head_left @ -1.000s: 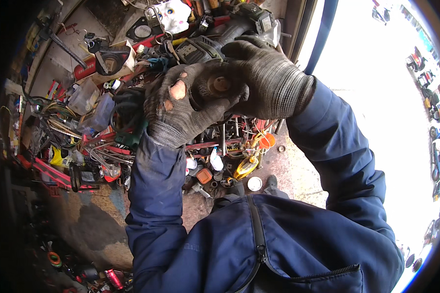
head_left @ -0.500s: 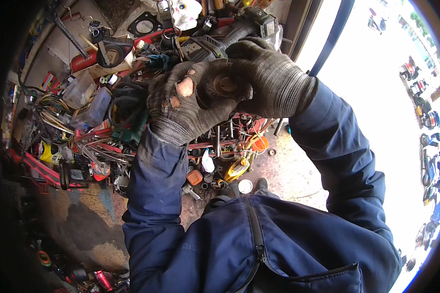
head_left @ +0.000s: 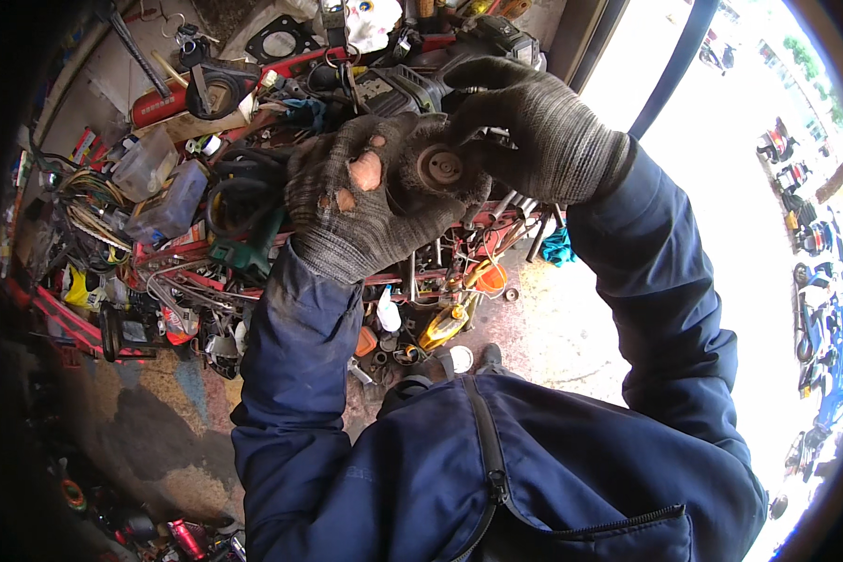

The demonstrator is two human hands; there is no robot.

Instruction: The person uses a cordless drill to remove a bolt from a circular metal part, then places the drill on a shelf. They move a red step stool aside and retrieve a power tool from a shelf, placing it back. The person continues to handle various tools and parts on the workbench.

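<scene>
My left hand (head_left: 356,192), in a worn grey knit glove with holes at the fingers, is closed around a round, rusty wire wheel brush (head_left: 440,169). The brush has a metal hub in its middle and a fuzzy dark rim, and its flat face is turned up to me. My right hand (head_left: 539,126), gloved alike, is at the brush's right side. Its index finger and thumb are curved apart with a gap between them; the thumb is close to the rim, and contact there is unclear. Just beyond both hands lies a dark power tool (head_left: 398,92), partly hidden.
A cluttered bench surrounds the hands, with clear plastic boxes (head_left: 169,201), a red cylinder (head_left: 157,108) and a black gasket (head_left: 279,42). Below are a yellow bottle (head_left: 443,326), a white bottle (head_left: 389,311) and an orange cup (head_left: 490,278). Parked scooters (head_left: 815,244) stand outside at right.
My right hand has drawn off the brush to the right and its fingers have parted. More of the brush's face shows, while my left hand keeps its hold.
</scene>
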